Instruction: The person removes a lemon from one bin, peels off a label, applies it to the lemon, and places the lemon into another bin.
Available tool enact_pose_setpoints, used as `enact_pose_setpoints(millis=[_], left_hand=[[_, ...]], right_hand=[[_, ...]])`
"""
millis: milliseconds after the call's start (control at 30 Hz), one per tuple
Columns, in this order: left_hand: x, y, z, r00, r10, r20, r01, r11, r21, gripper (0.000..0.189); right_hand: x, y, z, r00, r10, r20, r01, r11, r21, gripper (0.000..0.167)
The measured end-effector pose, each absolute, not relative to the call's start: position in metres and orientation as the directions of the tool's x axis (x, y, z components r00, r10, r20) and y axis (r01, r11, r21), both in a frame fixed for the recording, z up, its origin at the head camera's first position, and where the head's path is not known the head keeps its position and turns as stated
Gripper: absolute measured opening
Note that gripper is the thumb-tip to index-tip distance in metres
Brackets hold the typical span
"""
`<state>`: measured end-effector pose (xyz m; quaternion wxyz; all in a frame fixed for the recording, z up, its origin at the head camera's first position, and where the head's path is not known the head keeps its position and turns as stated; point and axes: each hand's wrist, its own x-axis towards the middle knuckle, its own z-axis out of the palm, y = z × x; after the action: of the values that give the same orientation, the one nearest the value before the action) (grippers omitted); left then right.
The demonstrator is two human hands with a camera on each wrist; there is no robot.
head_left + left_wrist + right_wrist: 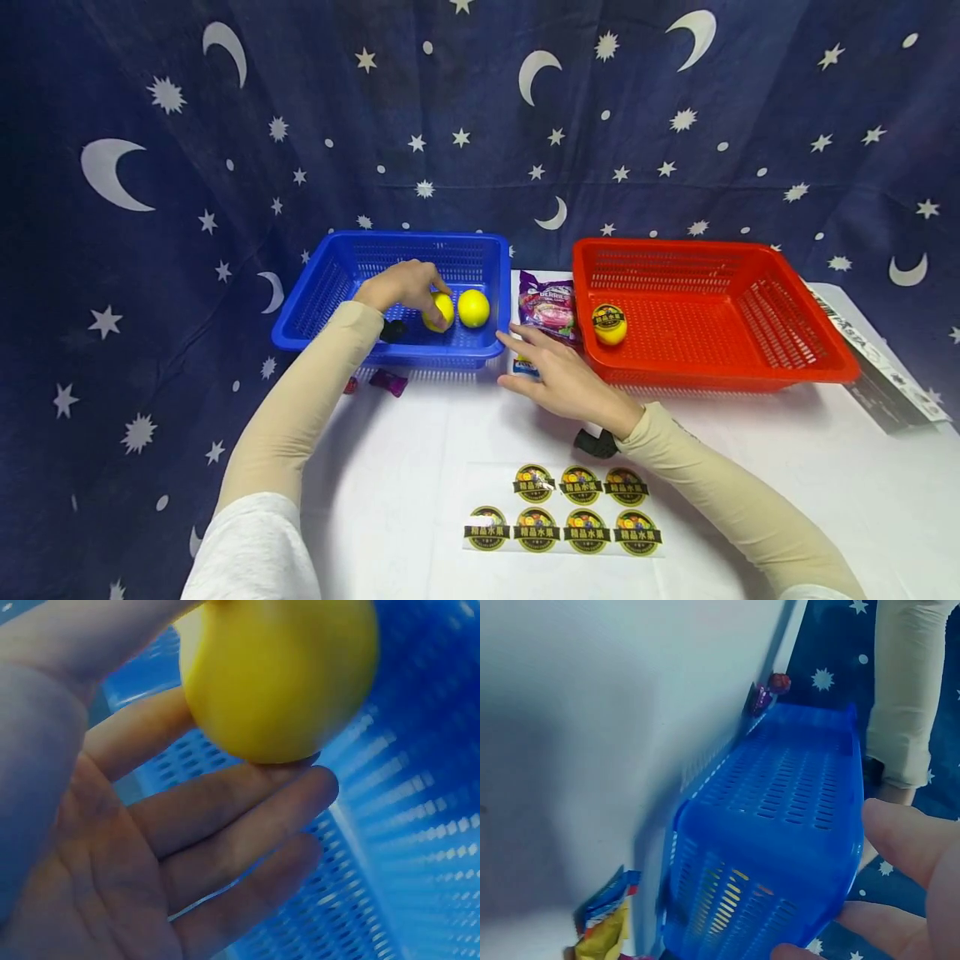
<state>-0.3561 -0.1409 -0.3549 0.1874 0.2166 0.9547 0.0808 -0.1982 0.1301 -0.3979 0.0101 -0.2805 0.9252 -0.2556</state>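
Note:
My left hand [406,286] reaches into the blue plastic basket [422,357] and grips a yellow lemon [440,312] between thumb and fingers. In the left wrist view the lemon [281,675] fills the upper middle, with several fingers beneath it. A second lemon [473,308] lies to its right in the same basket. My right hand [557,373] has its fingers spread at the basket's near right corner. In the right wrist view those fingertips are at the rim of the blue basket [780,825]; whether they press on it is hard to tell.
A red basket [693,329] at right holds a yellow fruit [610,325] with a round label. Between the baskets lies a purple berries bag [547,304]. A sheet of round stickers [562,510] lies in front, near a black item [596,443]. Purple candy [388,382] lies by the blue basket.

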Motion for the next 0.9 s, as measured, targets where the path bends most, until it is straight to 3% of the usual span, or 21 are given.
enact_pose_setpoints(millis=[167,300,533,700,900], left_hand=[[-0.342,-0.150,-0.330,-0.856,0.482,-0.185,0.418,0.857,0.301,0.075],[-0.312,-0.156,-0.319,-0.852,0.523,-0.029,0.486,0.811,0.325,0.075],[-0.229,-0.140,-0.337,-0.765,0.593,0.251,0.644,0.707,0.292,0.076],[-0.194,-0.108,-0.379,-0.720,0.642,0.262,0.689,0.620,0.374,0.074],[-0.186,-0.077,-0.428,-0.740,0.658,0.140,0.633,0.611,0.475,0.079]], right_hand=[[-0.188,0.142,-0.401,-0.851,-0.505,0.146,-0.501,0.696,-0.515,0.069],[-0.174,0.158,-0.403,-0.851,-0.491,0.183,-0.505,0.674,-0.539,0.068],[-0.153,0.182,-0.412,-0.858,-0.474,0.196,-0.489,0.639,-0.594,0.066],[-0.145,0.189,-0.421,-0.851,-0.491,0.184,-0.490,0.620,-0.612,0.063],[-0.145,0.190,-0.433,-0.843,-0.519,0.138,-0.471,0.590,-0.656,0.061]])
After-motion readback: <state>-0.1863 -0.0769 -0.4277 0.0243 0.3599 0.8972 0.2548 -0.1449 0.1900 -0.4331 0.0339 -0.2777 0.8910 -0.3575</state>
